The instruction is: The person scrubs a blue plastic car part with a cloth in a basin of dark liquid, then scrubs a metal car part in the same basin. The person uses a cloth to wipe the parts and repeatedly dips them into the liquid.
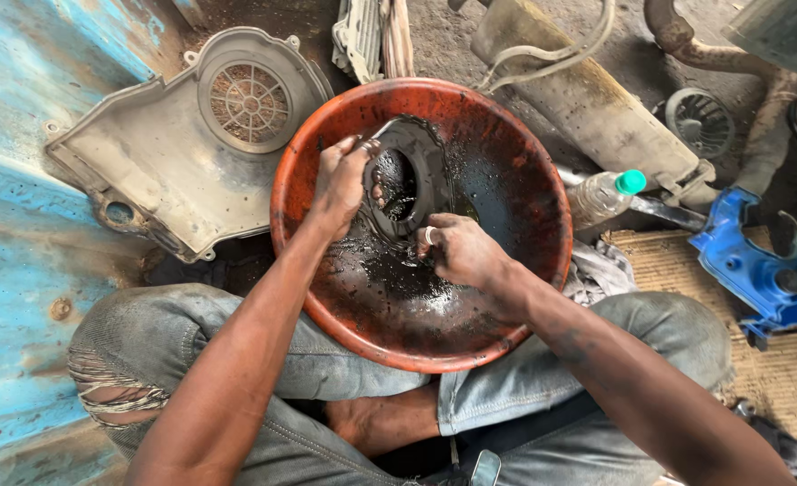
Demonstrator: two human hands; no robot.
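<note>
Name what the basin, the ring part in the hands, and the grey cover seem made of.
Basin: likely plastic, orange, dulled by oily black film. Ring part: probably metal, black with grime. Grey cover: cast metal or hard plastic, matte, dusty; hard to tell.

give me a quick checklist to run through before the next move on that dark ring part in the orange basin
1. Left hand grips the ring part's upper left rim: ok.
2. Right hand is at the part's lower edge: ok, exact contact cannot tell.
3. Part stays over the orange basin, tilted up on edge: ok.
4. Dark liquid pooled in the basin bottom, none seen over the rim: ok.
5. Basin seated steadily between the knees: cannot tell.
6. Plastic bottle with green cap lies close to the basin rim: not ok, easily knocked.
</note>
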